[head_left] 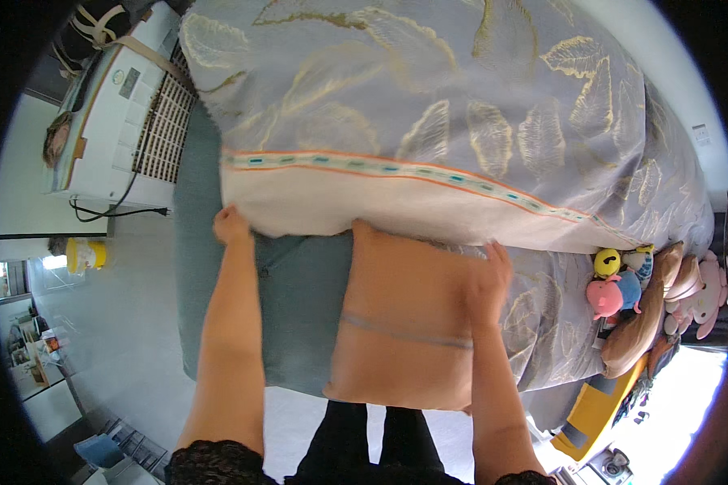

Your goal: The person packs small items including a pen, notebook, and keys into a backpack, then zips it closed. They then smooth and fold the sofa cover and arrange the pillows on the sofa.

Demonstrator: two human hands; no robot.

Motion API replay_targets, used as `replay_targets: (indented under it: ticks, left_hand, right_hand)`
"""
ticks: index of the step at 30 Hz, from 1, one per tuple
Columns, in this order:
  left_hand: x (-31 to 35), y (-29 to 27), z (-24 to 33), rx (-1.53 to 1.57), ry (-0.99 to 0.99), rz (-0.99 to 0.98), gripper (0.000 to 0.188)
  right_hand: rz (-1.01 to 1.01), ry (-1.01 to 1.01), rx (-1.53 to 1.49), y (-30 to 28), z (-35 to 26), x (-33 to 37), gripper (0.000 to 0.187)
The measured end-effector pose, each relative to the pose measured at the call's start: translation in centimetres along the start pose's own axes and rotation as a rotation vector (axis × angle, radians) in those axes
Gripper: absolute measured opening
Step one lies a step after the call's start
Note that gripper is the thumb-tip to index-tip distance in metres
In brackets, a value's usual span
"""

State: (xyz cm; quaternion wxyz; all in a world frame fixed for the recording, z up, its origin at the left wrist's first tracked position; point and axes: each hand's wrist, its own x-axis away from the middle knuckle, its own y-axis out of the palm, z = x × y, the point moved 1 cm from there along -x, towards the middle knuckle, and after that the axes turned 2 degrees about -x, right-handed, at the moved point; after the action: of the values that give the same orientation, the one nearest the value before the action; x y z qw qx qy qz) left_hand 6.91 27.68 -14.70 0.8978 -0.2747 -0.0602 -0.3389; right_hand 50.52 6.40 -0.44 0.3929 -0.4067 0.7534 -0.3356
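Note:
A grey quilt with gold leaf patterns [364, 89] spreads over the bed, its near edge a cream band [323, 194] trimmed with orange and teal. My left hand [230, 225] is closed on the band's left corner, fingers pinched together. My right hand [488, 283] is held over the right side of a peach cushion [404, 315] with a grey stripe. Its fingers look stretched toward the band's lower edge, the tips at or just touching it; slight blur hides the exact contact. Under the cushion lies a dark green sheet [295, 323].
Plush toys, including a pink one [603, 297], and a brown pillow [643, 315] crowd the bed's right end. A white slatted unit [133, 121] with a black cord stands at the left. Beyond the floor is a yellow bucket [86, 255]. Yellow furniture [598, 412] stands at lower right.

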Motion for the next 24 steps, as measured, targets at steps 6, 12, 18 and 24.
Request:
replay_targets:
  ticks: [6,12,18,24]
  left_hand:
    - [-0.4,-2.3,-1.1,-0.147,0.164,-0.135,0.031]
    - [-3.1,-0.8,6.4,0.437,0.286,-0.326,0.057]
    - [-9.3,1.6,11.9,-0.030,0.230,-0.522,0.069]
    - [-13.7,-2.7,12.3,-0.044,0.659,0.062,0.038]
  right_hand:
    - [-0.738,0.304,-0.120,8.9,3.0,0.4,0.039]
    - [0.020,0.274,-0.377,7.9,-1.1,-7.9,0.049]
    - [-0.242,0.175,-0.126,12.0,-4.5,-11.5,0.107]
    - [-0.263,0.132,-0.158,12.3,-4.2,-11.7,0.109]
